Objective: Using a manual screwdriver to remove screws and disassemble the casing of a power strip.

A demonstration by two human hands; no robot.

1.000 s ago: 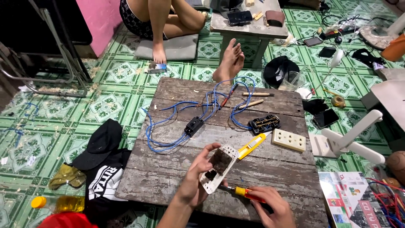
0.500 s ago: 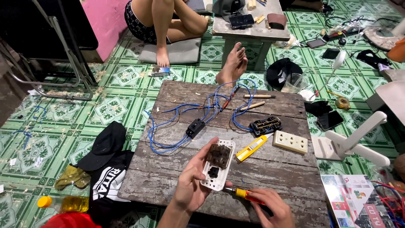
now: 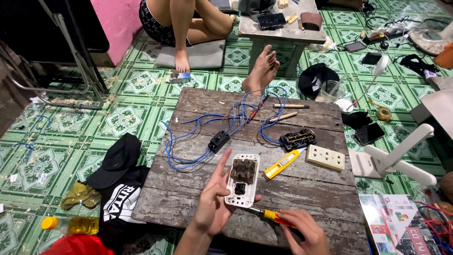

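Note:
My left hand (image 3: pixel 213 200) holds a white switch plate (image 3: pixel 242 181) back side up, with a dark brown module and a small black one showing in it. My right hand (image 3: pixel 302 230) grips a screwdriver (image 3: pixel 271 216) with a yellow and red handle, and its tip meets the plate's lower edge. Both hands hover over the near side of a weathered wooden board table (image 3: pixel 188 189). Blue wires (image 3: pixel 193 141) loop across the table to a small black switch (image 3: pixel 219 140). A yellow utility knife (image 3: pixel 281 164) lies just right of the plate.
A black socket body (image 3: pixel 298 139), a cream socket plate (image 3: pixel 325 157) and two wooden sticks (image 3: pixel 285 114) lie on the table. Another person's legs and bare feet (image 3: pixel 260 73) rest beyond the far edge beside a low table (image 3: pixel 283 28). Dark clothes (image 3: pixel 118 189) lie left; a white stand (image 3: pixel 401 156) right.
My left hand has tipped the white plate more upright and lifted it slightly. The right hand has brought the screwdriver tip to the plate's lower edge. The view shifted a little.

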